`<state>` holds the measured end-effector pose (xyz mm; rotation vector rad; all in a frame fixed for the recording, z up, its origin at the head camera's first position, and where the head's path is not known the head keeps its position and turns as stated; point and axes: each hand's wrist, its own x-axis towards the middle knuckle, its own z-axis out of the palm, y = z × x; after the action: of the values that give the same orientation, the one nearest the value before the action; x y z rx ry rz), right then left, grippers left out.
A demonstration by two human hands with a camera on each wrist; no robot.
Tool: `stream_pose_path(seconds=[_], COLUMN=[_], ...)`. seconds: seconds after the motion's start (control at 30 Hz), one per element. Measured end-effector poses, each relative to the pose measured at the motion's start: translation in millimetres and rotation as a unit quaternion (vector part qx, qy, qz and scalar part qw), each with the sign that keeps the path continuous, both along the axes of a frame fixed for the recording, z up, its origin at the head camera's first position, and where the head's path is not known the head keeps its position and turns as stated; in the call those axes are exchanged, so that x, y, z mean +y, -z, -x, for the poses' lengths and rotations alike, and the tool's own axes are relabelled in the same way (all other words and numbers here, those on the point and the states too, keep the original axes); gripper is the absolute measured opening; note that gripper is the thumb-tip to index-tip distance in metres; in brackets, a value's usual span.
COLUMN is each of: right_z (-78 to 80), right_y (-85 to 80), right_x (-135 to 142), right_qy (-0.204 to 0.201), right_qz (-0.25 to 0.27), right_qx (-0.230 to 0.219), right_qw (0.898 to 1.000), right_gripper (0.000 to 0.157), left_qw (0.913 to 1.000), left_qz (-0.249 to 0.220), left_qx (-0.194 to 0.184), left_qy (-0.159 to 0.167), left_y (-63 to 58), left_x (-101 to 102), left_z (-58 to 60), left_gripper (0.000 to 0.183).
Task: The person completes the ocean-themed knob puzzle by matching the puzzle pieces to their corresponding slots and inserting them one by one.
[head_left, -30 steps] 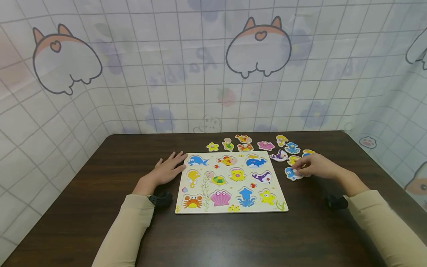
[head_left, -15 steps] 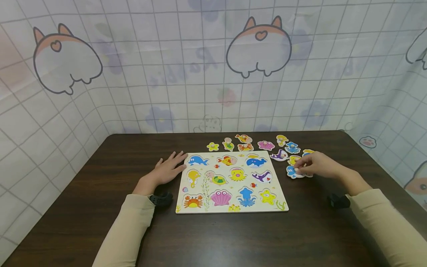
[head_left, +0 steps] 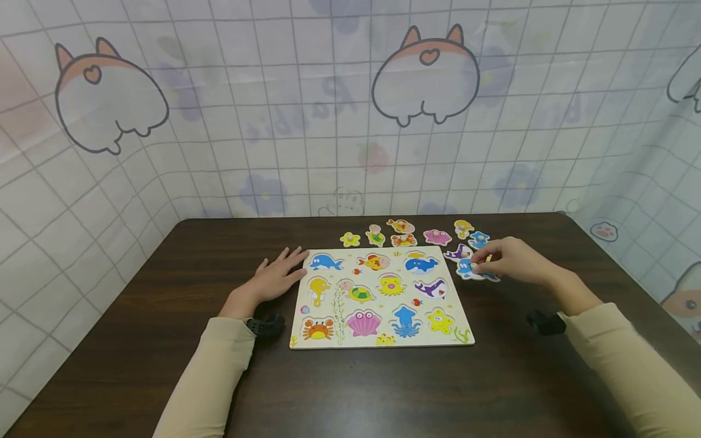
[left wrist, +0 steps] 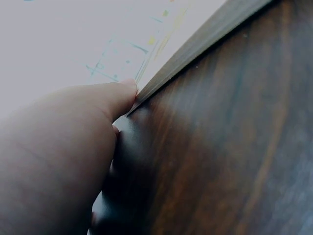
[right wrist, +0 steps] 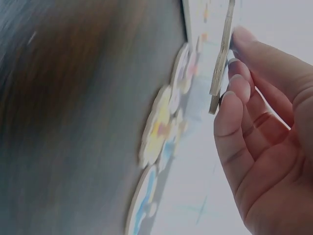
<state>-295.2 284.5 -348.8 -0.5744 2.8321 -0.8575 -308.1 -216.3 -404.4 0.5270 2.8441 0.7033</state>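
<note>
A pale wooden peg-puzzle board (head_left: pixel 350 257) printed with sea animals lies flat on the table. My left hand (head_left: pixel 271 280) is at its left edge, fingers spread straight; in the left wrist view the thumb (left wrist: pixel 122 95) touches the board's edge. To the right of the board, my right hand (head_left: pixel 515 261) pinches a blue dolphin-like puzzle piece (head_left: pixel 467 269). The right wrist view shows that puzzle piece (right wrist: pixel 222 58) edge-on, apart from the table. The fingertips hide part of it.
Loose puzzle pieces lie along the board's far edge: a yellow star (head_left: pixel 350 239), a crab (head_left: pixel 403 240), a pink shell (head_left: pixel 437 237) and several others. A yellow piece (right wrist: pixel 155 129) and a blue one (right wrist: pixel 143 196) lie below my right hand. A patterned cloth (head_left: pixel 306 121) hangs behind the table.
My right hand has lifted the blue puzzle piece and moved it slightly left and away from me. The left hand stays in place.
</note>
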Motion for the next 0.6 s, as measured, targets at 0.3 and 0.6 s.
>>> stream_pose_path(seconds=[0.3,0.6], right_z=[4.2,13.7], right_y=[-5.4,-12.4], right_x=[-24,-55], right_qy=[-0.019,-0.015], right_qz=[0.009,0.034], right_qx=[0.021,0.032], right_qw=[1.000,0.999], right_gripper=[0.022,0.023], left_qw=[1.0000,0.9999], left_qz=[0.002,-0.010], left_qx=[0.000,-0.004], left_qy=[0.002,0.003], left_y=[0.1,0.4], left_x=[2,-1], left_z=[1.2,0.7], left_gripper=[0.062,0.062])
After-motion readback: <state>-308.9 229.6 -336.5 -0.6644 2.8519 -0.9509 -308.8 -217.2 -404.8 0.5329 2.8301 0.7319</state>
